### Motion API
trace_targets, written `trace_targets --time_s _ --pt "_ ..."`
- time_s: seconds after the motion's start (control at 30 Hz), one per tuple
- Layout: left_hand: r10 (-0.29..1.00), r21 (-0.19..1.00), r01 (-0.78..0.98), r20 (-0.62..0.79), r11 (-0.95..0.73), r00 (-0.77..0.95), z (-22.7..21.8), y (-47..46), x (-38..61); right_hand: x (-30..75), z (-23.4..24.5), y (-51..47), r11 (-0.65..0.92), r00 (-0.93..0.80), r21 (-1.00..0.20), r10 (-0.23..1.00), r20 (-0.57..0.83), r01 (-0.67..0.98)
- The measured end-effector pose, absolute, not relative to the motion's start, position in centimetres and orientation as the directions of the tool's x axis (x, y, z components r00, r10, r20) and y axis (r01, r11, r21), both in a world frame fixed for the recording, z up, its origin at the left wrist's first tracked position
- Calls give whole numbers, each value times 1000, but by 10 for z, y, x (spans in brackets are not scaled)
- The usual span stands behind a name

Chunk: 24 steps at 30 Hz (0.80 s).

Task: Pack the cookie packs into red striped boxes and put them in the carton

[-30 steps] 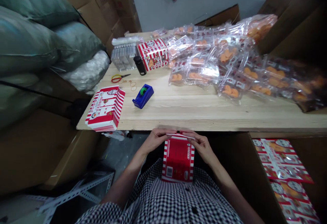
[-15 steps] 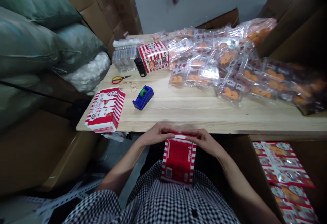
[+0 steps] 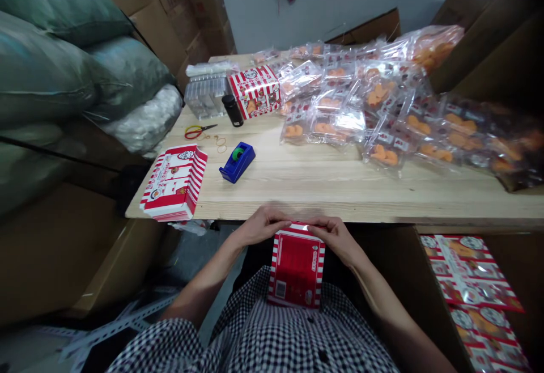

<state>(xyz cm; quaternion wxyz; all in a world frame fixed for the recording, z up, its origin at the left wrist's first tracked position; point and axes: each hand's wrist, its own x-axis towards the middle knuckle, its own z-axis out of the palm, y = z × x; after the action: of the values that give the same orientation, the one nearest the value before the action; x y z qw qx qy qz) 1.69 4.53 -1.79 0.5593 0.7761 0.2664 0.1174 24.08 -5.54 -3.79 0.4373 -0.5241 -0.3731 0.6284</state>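
A red and white striped cardboard box [image 3: 296, 268] rests against my shirt at the table's front edge, its printed red panel and barcode facing up. My left hand [image 3: 264, 225] grips the upper left of its far end, thumb on the near side. On the upper right, my right hand [image 3: 337, 235] holds the same end, thumb pressed near the top edge. The fingers behind the box are partly hidden. Beyond my hands on the table stands a blue tape dispenser [image 3: 238, 163] with a green roll. A stack of flat striped cartons [image 3: 174, 183] lies at the table's left end.
Scissors [image 3: 199, 131], a black cylinder [image 3: 233, 111], a filled striped box [image 3: 256, 92] and clear plastic cases [image 3: 207, 96] sit at the back left. Clear bags with orange pieces [image 3: 335, 126] cover the right side. An open carton at lower right holds packed boxes [image 3: 471, 271].
My hands stay at the box's far end, with only a slight shift of the right hand's grip. The view has tilted a little; the table things lie as before.
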Motion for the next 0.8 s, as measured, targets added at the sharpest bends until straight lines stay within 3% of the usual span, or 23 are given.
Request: trace_targets --time_s 0.17,0.37,0.5,0.7,0.8 --pt "569 914 252 -28 -319 822 -20 32 3 239 -32 -68 -287 -125 -953 954 -274 -98" --pt "556 923 237 -31 -302 830 -14 24 -9 252 -16 -72 -192 -336 -981 923 -186 18" --pt "586 930 255 -54 -266 808 -15 24 -10 253 -15 -72 -98 -355 -992 927 -119 79" --pt "641 899 351 -110 -262 760 -5 23 2 251 -14 -67 -242 -333 -968 920 -207 -67" --pt "645 805 455 -122 -380 755 7 31 15 253 -12 -58 -301 -392 -948 888 -240 -101"
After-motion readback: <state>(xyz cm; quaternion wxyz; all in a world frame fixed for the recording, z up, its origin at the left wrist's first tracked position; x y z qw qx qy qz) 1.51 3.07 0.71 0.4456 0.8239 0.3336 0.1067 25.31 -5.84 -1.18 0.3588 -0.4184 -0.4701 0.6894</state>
